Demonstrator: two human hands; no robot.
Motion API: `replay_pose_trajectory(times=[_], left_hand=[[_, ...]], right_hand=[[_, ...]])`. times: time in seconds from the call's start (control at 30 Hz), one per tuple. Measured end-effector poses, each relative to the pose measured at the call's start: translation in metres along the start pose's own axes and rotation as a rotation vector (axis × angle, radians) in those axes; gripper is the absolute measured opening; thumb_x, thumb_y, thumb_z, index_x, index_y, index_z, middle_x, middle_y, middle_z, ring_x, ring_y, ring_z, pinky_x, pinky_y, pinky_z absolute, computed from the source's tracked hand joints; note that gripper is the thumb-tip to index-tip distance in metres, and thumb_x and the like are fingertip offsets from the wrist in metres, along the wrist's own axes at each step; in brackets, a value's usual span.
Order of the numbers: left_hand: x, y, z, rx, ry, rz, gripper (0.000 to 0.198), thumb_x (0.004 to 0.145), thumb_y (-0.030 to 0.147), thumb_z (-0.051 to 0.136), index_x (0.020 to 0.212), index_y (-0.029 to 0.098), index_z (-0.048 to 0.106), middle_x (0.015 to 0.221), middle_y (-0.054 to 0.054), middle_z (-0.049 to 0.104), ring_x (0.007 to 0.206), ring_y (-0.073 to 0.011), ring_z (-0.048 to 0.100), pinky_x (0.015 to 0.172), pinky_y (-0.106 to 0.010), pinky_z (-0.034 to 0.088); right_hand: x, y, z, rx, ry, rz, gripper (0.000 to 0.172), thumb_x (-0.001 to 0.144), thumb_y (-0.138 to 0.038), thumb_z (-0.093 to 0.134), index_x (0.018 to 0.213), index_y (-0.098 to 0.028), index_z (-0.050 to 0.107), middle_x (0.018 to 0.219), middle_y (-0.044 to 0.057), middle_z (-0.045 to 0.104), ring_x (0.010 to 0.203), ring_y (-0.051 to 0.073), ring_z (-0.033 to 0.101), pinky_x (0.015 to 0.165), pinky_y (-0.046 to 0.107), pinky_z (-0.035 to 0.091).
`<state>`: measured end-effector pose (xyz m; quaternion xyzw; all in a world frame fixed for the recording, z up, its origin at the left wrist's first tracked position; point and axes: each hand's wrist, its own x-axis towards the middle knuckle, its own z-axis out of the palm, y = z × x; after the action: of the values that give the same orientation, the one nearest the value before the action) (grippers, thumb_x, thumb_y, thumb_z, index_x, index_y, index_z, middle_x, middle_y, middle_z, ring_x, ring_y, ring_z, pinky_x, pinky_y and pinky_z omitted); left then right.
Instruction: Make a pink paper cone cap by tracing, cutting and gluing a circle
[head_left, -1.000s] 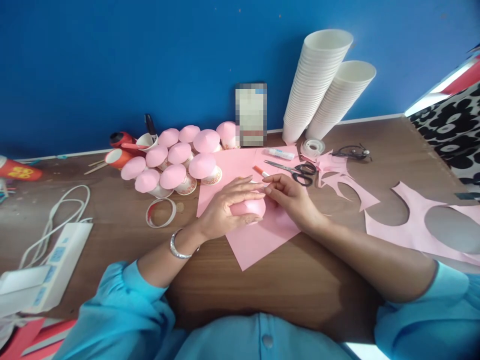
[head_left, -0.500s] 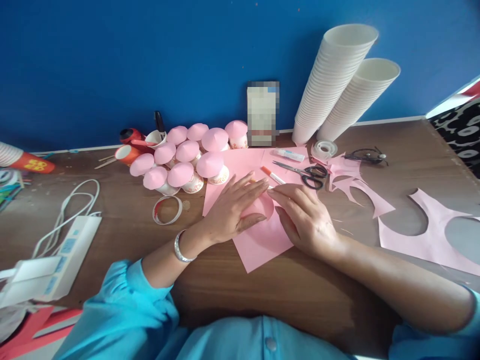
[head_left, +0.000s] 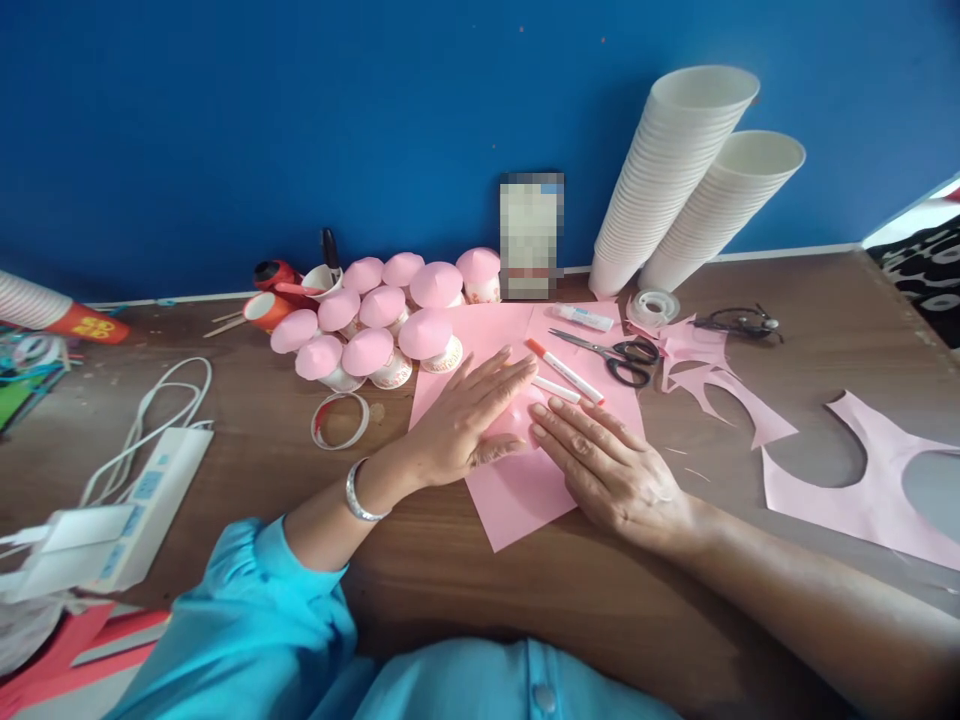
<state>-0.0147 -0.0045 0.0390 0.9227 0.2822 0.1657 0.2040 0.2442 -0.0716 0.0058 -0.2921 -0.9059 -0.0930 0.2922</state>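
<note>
- Left hand (head_left: pixel 459 420): fingers stretched and slightly fanned, thumb apart. I see them laid over a rounded pink paper piece (head_left: pixel 516 420), not curled into a grip.
- Right hand (head_left: pixel 624 475): palm down, fingers straight and close together, fingertips at the right side of that piece. I read it as unclenched.
- The piece sits between the hands, partly covered, over a pink sheet (head_left: pixel 516 505).
- Just beyond the right fingertips: white pen (head_left: pixel 559 391), then orange-ended marker (head_left: pixel 566 373), both on the sheet.
- Farther back: scissors (head_left: pixel 611 357), blades pointing left; glue stick (head_left: pixel 585 318); tape roll (head_left: pixel 655 308) off the sheet's right side.
- Containers, left of the sheet: I count ten small cups wearing pink cone caps (head_left: pixel 425 333), grouped closely. Behind them a white cup (head_left: pixel 321 283) holds a black marker (head_left: pixel 328 250); an orange cup (head_left: pixel 266 312) lies tipped beside it.
- Containers, right rear: two tall cup stacks (head_left: pixel 667 180), white cups nested, mouths up, leaning right.
- Edges: the sheet's near corner points toward the blue shirt (head_left: pixel 480 685); brown tabletop (head_left: pixel 450 560) lies between. The table's back edge meets a blue wall (head_left: pixel 262 130).
- Right side: pink offcuts (head_left: pixel 832 495) lie beyond the right forearm. Left side: wood, then power strip (head_left: pixel 154 510).
</note>
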Motion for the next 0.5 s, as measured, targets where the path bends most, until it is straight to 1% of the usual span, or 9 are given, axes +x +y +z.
replay_pose_trajectory(times=[0.13, 0.23, 0.3, 0.4, 0.5], left_hand=[[-0.0005, 0.0013, -0.0009, 0.006, -0.014, -0.019, 0.084, 0.105, 0.057, 0.047, 0.169, 0.035, -0.002, 0.174, -0.011, 0.03, 0.164, -0.0312, 0.019, 0.131, -0.063, 0.017], [0.0002, 0.0044, -0.0046, 0.01, -0.049, -0.036, 0.082, 0.105, 0.055, 0.047, 0.169, 0.034, -0.001, 0.174, -0.011, 0.03, 0.164, -0.0311, 0.019, 0.132, -0.063, 0.015], [0.0005, 0.0058, -0.0064, -0.001, -0.07, -0.051, 0.081, 0.106, 0.054, 0.046, 0.169, 0.035, -0.001, 0.174, -0.01, 0.029, 0.164, -0.0311, 0.018, 0.132, -0.063, 0.015], [-0.0004, 0.0054, -0.0061, -0.018, -0.058, -0.057, 0.082, 0.105, 0.055, 0.047, 0.169, 0.036, -0.002, 0.175, -0.009, 0.026, 0.165, -0.0317, 0.016, 0.131, -0.064, 0.015], [-0.0025, 0.0028, -0.0043, -0.031, -0.044, -0.045, 0.082, 0.105, 0.055, 0.046, 0.169, 0.037, -0.003, 0.176, -0.009, 0.024, 0.165, -0.0323, 0.014, 0.131, -0.065, 0.014]], right_hand=[[-0.0004, 0.0001, -0.0001, -0.008, -0.006, -0.002, 0.048, 0.101, -0.002, 0.047, 0.148, -0.002, 0.056, 0.157, 0.016, 0.054, 0.153, 0.032, 0.044, 0.13, 0.05, 0.033], [0.0004, 0.0005, 0.0002, -0.026, -0.007, -0.008, 0.048, 0.101, -0.002, 0.047, 0.148, -0.003, 0.056, 0.157, 0.016, 0.054, 0.153, 0.032, 0.044, 0.13, 0.05, 0.034], [0.001, 0.0002, 0.0007, -0.03, 0.0, -0.006, 0.048, 0.101, -0.003, 0.046, 0.148, -0.003, 0.057, 0.157, 0.016, 0.054, 0.155, 0.032, 0.042, 0.13, 0.05, 0.033], [0.002, -0.0007, 0.0017, -0.033, 0.002, -0.008, 0.048, 0.101, -0.003, 0.045, 0.147, -0.003, 0.058, 0.158, 0.016, 0.054, 0.156, 0.031, 0.039, 0.13, 0.049, 0.033], [0.0033, -0.0013, 0.0024, -0.036, 0.001, -0.014, 0.047, 0.102, -0.004, 0.045, 0.147, -0.002, 0.058, 0.157, 0.018, 0.055, 0.155, 0.032, 0.042, 0.13, 0.05, 0.034]])
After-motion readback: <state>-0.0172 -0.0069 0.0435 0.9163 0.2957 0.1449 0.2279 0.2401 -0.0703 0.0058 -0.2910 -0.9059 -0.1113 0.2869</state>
